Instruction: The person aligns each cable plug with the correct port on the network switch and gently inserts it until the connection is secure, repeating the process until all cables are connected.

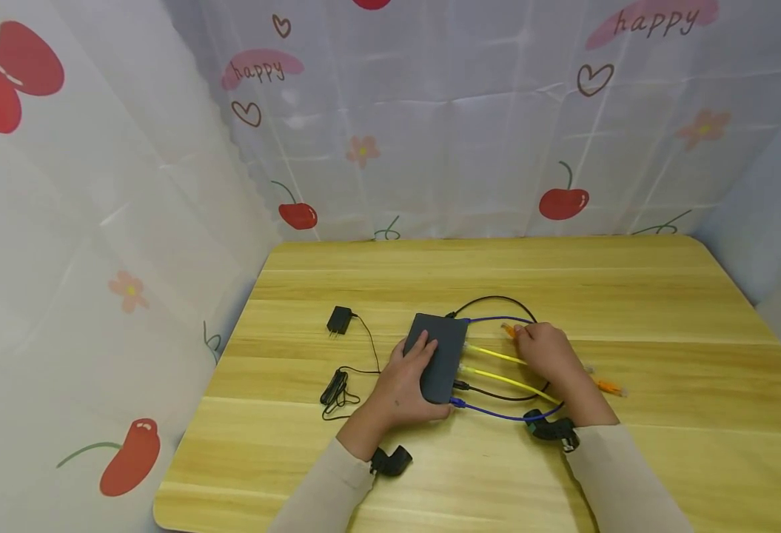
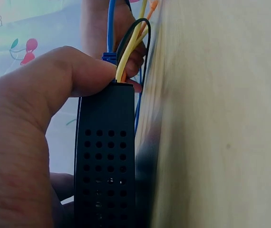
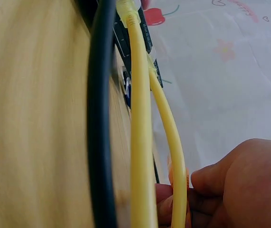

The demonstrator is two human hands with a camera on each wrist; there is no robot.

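A flat black network switch [image 1: 448, 355] sits near the middle of the table, tilted up on edge in the left wrist view, its vented side [image 2: 105, 156] facing that camera. My left hand [image 1: 403, 385] grips it, thumb on the near edge and fingers spread over the top. Yellow network cables [image 1: 497, 354], blue cables [image 1: 497, 412] and black cables [image 1: 490, 391] run from its right side. To the right of these ports, my right hand [image 1: 550, 357] pinches the plug end of an orange network cable [image 1: 508, 330]. In the right wrist view the yellow cables partly cover those fingers.
A black power adapter [image 1: 340, 320] lies left of the switch, with its cord bundle [image 1: 334, 389] below. Another orange cable end [image 1: 608, 386] lies beyond the right wrist. Black wrist cameras [image 1: 393, 463] are strapped to both wrists. A patterned curtain [image 1: 443, 148] hangs behind the table.
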